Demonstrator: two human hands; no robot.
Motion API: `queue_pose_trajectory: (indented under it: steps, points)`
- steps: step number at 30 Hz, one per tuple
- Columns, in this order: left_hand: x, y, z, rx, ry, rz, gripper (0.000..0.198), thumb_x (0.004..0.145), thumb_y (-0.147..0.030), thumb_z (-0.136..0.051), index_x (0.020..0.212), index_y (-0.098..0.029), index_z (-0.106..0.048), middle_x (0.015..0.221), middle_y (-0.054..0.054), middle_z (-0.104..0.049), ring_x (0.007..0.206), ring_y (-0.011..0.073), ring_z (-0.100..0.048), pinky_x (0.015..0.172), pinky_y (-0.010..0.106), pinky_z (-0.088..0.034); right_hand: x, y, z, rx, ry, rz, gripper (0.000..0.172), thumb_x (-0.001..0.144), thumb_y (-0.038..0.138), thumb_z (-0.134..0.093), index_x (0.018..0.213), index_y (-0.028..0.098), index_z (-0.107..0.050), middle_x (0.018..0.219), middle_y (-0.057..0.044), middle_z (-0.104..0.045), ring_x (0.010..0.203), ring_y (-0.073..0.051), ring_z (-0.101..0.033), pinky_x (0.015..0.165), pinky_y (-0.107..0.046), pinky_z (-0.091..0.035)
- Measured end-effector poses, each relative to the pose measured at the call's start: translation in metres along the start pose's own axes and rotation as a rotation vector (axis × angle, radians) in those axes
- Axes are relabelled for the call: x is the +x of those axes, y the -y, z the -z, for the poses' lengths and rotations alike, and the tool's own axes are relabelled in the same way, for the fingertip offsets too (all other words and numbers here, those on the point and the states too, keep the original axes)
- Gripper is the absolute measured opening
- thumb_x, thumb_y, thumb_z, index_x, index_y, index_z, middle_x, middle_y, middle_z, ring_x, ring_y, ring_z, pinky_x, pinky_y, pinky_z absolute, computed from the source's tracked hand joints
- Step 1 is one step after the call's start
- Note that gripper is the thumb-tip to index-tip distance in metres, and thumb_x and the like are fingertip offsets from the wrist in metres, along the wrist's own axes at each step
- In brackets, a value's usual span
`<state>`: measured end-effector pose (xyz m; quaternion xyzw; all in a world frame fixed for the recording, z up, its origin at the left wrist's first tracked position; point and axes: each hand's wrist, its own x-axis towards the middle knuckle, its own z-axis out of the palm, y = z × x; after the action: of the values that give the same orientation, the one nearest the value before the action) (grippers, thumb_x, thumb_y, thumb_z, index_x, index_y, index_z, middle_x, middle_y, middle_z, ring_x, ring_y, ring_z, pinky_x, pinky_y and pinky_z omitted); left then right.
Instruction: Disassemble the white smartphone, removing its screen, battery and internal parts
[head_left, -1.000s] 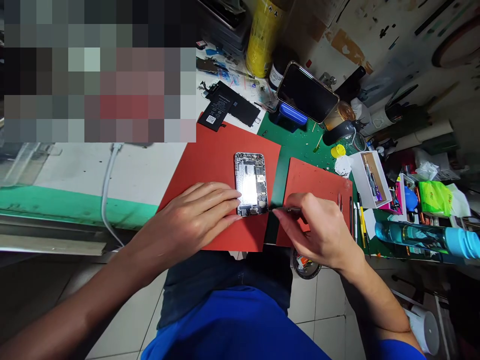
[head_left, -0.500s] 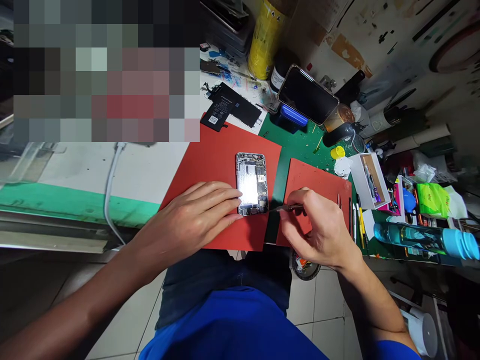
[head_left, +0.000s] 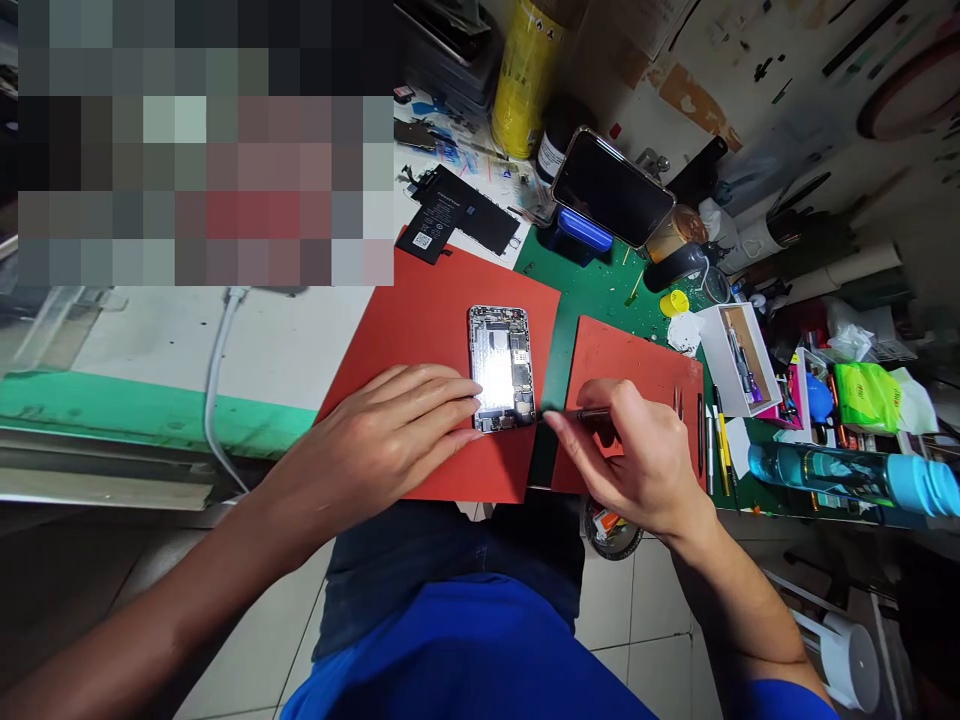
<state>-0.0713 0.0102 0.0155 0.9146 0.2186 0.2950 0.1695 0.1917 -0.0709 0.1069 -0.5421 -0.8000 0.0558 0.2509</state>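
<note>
An opened phone body (head_left: 501, 366), its circuit boards showing, lies on a large red mat (head_left: 420, 310). My left hand (head_left: 382, 435) rests flat on the mat with its fingers stretched against the phone's left lower edge. My right hand (head_left: 637, 460) is closed in a pinch on a thin metal tool (head_left: 581, 414) like tweezers. The tool's tip sits at the phone's lower right corner. A smaller red mat (head_left: 637, 365) lies under my right hand.
A black battery (head_left: 450, 215) and flex parts lie behind the mat. A dark phone (head_left: 611, 188) leans on a blue stand, beside a yellow can (head_left: 525, 75). Tweezers and pens (head_left: 709, 430), a white box (head_left: 739, 360) and a blue bottle (head_left: 847, 475) crowd the right.
My right hand has shifted slightly, with the tool tip moved back in against the phone's lower right corner. My left hand has stayed in place.
</note>
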Motion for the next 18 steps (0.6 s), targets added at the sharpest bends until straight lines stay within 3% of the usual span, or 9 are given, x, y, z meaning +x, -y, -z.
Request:
queue_pose_trajectory:
  steps: [5,10,12,15,18]
  points:
    - [0.0,0.0,0.001,0.005,-0.006,-0.015,0.024,0.109,-0.023,-0.065,0.131,-0.016,-0.071,0.13,0.012,-0.078,0.121,0.0313,-0.073,0.103,0.051,-0.06,-0.004,0.001,-0.003,0.007,-0.006,0.014,0.013,0.105,0.019,-0.063,0.115,0.021,-0.056,0.086,0.0,-0.069,0.068,-0.015,-0.065,0.059,-0.029,-0.053]
    - [-0.002,0.001,0.0,0.025,-0.007,-0.031,0.024,0.106,-0.018,-0.068,0.129,-0.014,-0.07,0.13,0.013,-0.078,0.12,0.0322,-0.073,0.103,0.051,-0.06,-0.014,0.001,-0.006,0.014,-0.114,-0.072,0.016,0.104,0.014,-0.067,0.113,0.024,-0.057,0.086,0.002,-0.069,0.067,-0.013,-0.069,0.058,-0.026,-0.056]
    - [-0.002,0.002,0.0,0.02,-0.003,-0.026,0.025,0.106,-0.019,-0.069,0.13,-0.016,-0.071,0.132,0.013,-0.078,0.123,0.0321,-0.073,0.104,0.051,-0.059,-0.019,0.001,-0.008,0.129,-0.2,-0.199,0.019,0.102,0.016,-0.072,0.111,0.025,-0.058,0.085,0.003,-0.07,0.067,-0.012,-0.071,0.059,-0.025,-0.058]
    - [0.001,0.0,0.005,0.005,-0.024,-0.018,0.024,0.105,-0.021,-0.069,0.129,-0.017,-0.072,0.13,0.011,-0.079,0.122,0.0311,-0.073,0.103,0.049,-0.059,-0.026,0.0,-0.018,0.38,-0.357,-0.507,0.021,0.1,0.023,-0.077,0.104,0.026,-0.057,0.076,0.006,-0.068,0.058,-0.011,-0.068,0.052,-0.023,-0.056]
    - [0.013,-0.011,0.011,-0.009,-0.059,0.021,0.016,0.107,-0.021,-0.067,0.121,-0.018,-0.075,0.116,0.009,-0.081,0.106,0.0273,-0.074,0.095,0.044,-0.06,-0.034,-0.003,-0.034,0.691,-0.474,-0.764,0.028,0.098,0.034,-0.081,0.102,0.026,-0.055,0.069,0.008,-0.069,0.05,-0.011,-0.066,0.047,-0.022,-0.054]
